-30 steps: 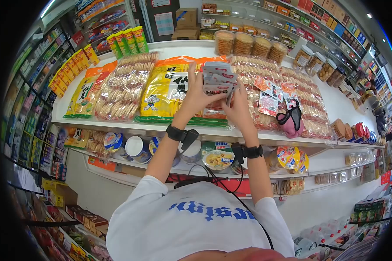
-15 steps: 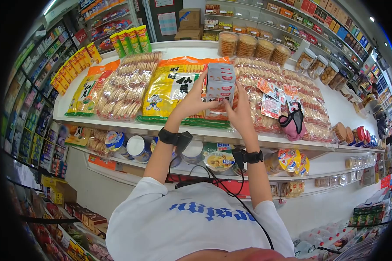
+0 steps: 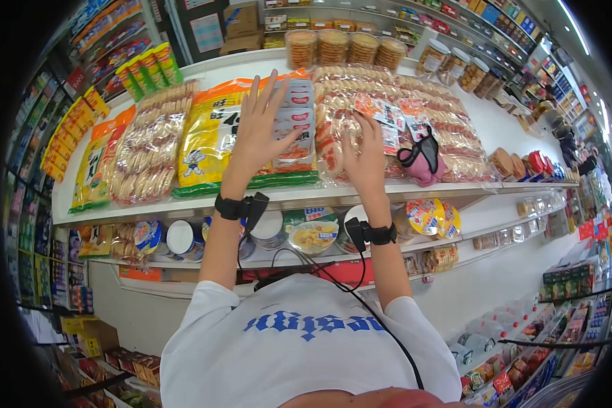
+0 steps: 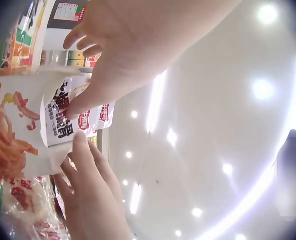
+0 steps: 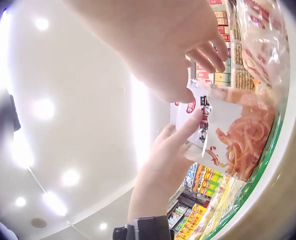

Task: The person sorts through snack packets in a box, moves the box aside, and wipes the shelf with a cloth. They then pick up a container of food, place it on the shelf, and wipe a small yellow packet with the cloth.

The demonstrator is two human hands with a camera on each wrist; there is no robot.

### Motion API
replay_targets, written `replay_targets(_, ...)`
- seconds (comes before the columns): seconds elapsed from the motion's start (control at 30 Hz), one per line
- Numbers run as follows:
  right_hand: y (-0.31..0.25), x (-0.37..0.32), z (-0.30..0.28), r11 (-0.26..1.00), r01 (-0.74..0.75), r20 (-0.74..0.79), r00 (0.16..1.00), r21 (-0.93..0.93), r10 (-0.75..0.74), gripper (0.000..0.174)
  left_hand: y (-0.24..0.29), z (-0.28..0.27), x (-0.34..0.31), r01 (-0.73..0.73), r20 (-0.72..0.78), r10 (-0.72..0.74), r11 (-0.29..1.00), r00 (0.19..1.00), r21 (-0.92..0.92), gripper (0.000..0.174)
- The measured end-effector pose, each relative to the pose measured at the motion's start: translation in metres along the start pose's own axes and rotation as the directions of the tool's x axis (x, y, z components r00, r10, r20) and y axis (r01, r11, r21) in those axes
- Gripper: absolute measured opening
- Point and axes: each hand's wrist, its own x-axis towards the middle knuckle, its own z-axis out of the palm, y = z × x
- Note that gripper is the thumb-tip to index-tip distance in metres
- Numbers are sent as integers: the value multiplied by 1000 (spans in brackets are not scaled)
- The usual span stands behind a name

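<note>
Grey-white packets with red logos (image 3: pixel 298 122) overlap in a stack on the shelf, at the right side of a yellow snack bag (image 3: pixel 211 129). My left hand (image 3: pixel 255 132) is spread wide at their left side, its thumb over the lower packets. To their right, my right hand (image 3: pixel 367 156) hovers with bent, relaxed fingers, apart from them in the head view. The front packet (image 4: pixel 25 127) shows a food picture in the left wrist view, between my left hand (image 4: pixel 133 45) and right hand (image 4: pixel 95 195). The right wrist view shows that packet (image 5: pixel 233 130) too.
Bags of round crackers (image 3: pixel 149 146) lie left, with more (image 3: pixel 449 129) at right. Flat red-white packets (image 3: pixel 381 112) and a pink-black item (image 3: pixel 425 163) rest on those. Cracker jars (image 3: pixel 333 49) line the back; tubs (image 3: pixel 268 228) fill the lower shelf.
My hands have moved apart from around the packets: the left is spread wider and the right sits off to the side. The head view has shifted, so the shelf appears further left.
</note>
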Motion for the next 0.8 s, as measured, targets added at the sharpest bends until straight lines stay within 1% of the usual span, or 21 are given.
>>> replay_targets(0.03, 13, -4, -8, 987, 31, -2, 999, -160, -32, 49, -4, 4, -1, 3, 44, -4, 1000, 999, 19, 86)
replay_targets(0.1, 32, -15, -20, 884, 91, 21, 996, -458, -92, 46, -11, 14, -6, 15, 136, -23, 998, 990, 59, 81)
replay_targets(0.13, 37, -20, -20, 905, 48, 37, 999, -423, -36, 44, -14, 14, -8, 32, 165, -44, 997, 985, 74, 76)
replay_targets(0.23, 39, -33, -25, 942, 40, 71, 997, -332, -18, 40, -13, 14, -7, 31, 142, -37, 999, 989, 42, 76)
replay_targets(0.33, 33, -35, -31, 980, -55, 123, 989, -194, 79, 42, 7, 3, -7, 56, 28, -55, 997, 998, -52, 72)
replay_targets(0.43, 36, -37, -31, 970, -1, 139, 990, -244, 36, 49, 22, -13, -21, 103, 15, -102, 985, 995, -141, 76)
replay_targets(0.53, 33, -40, -26, 939, 166, 49, 986, -302, -158, 53, 15, -15, -32, 83, 48, -77, 987, 996, -140, 77)
replay_targets(0.63, 24, -47, -33, 949, 172, 158, 978, -264, -133, 54, 7, -15, -32, 126, -61, -134, 985, 989, -121, 71)
replay_targets(0.67, 18, -49, -35, 971, 116, 184, 980, -210, -77, 50, 5, -13, -31, 145, -99, -162, 977, 982, -158, 67)
replay_targets(0.77, 20, -54, -46, 982, 111, 264, 962, -152, -68, 47, -8, 10, -33, 108, -256, -134, 987, 957, -115, 61)
replay_targets(0.8, 12, -53, -49, 979, 148, 236, 965, -140, -112, 46, -10, 15, -32, 79, -282, -88, 996, 955, -45, 45)
